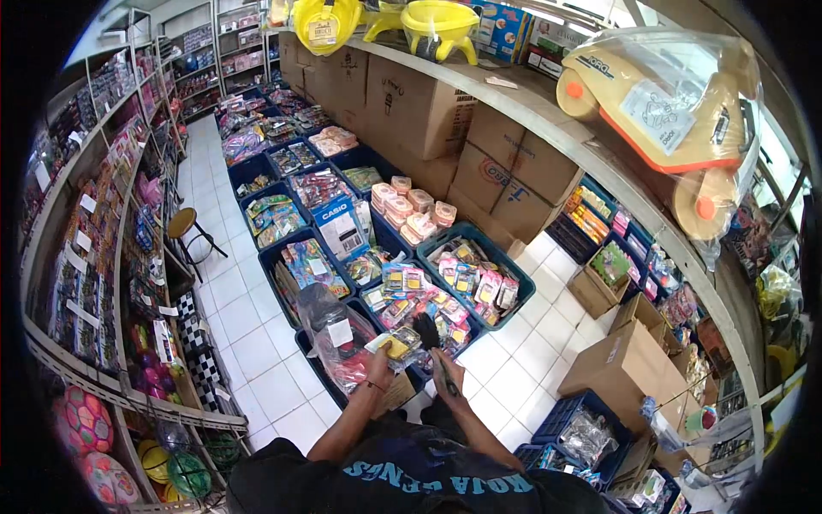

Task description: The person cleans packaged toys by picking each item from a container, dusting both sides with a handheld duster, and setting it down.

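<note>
In the head view, my left hand (378, 370) is closed on a small packaged item (398, 345) with a yellow part and a clear wrapper. My right hand (448, 374) is wrapped round the handle of a brush (425, 330), whose black bristles point up beside the package. Just beyond both hands is a blue crate with pink and yellow carded packages (406, 283). To the left of my left hand, a clear plastic bag (334, 330) with a white label lies over another crate.
Blue crates (490, 321) of packaged goods run in rows over the white tile floor (227, 317). Stocked shelves (128, 214) stand on the left, with a stool (182, 224) near them. Cardboard boxes (411, 103) line the back. A wrapped ride-on toy (668, 120) sits on the upper right shelf.
</note>
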Tool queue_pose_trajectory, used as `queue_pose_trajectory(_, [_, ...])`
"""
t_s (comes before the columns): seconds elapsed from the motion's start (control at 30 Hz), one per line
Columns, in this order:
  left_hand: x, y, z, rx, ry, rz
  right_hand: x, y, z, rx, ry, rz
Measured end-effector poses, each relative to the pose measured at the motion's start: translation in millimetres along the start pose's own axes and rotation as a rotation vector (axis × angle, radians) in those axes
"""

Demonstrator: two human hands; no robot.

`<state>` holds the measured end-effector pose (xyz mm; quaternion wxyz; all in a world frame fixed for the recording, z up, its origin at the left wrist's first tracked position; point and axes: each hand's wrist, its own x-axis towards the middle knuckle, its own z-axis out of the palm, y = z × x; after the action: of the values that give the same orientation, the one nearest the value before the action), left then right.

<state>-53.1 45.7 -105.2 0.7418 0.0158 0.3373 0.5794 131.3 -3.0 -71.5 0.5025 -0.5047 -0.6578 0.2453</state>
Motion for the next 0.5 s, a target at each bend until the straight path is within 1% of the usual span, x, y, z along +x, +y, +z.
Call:
queue_pose_trajectory(0.03, [5, -4, -7, -0.037, -0.026, -0.014, 4, -9, -4, -0.023, -0.018, 0.053])
queue_pose_trajectory(0.07, [13, -5, -11, -0.028, 0.003, -0.015, 9, -19, -9, -0.046, -0.035, 0.103])
queue_pose_trajectory(0.13, [7, -4, -8, -0.011, 0.072, -0.030, 7, -26, -8, 0.016, -0.113, -0.055])
queue_pose_trajectory(0.17, [3, -4, -6, 0.030, 0.079, 0.008, 5, -29, -7, 0.045, -0.151, -0.131])
queue_pose_trajectory(0.27, [6, -4, -5, -0.004, 0.059, 0.046, -4, -22, 14, 0.033, -0.014, -0.341])
queue_pose_trajectory(0.3, [12, -7, -12, 0.012, 0.050, 0.035, -4, -26, 12, 0.006, -0.003, -0.203])
queue_pose_trajectory(0.4, [27, -17, -31, -0.009, 0.021, -0.026, 3, -10, 11, 0.101, 0.072, 0.216])
queue_pose_trajectory(0.43, [29, -21, -34, -0.024, 0.027, 0.017, 8, -8, 10, 0.087, 0.112, 0.210])
queue_pose_trajectory(0.47, [34, -22, -34, -0.041, 0.034, 0.025, 11, -8, 10, 0.053, 0.120, 0.151])
queue_pose_trajectory(0.5, [30, -21, -31, -0.057, 0.045, 0.030, 13, -24, 5, 0.018, 0.126, 0.096])
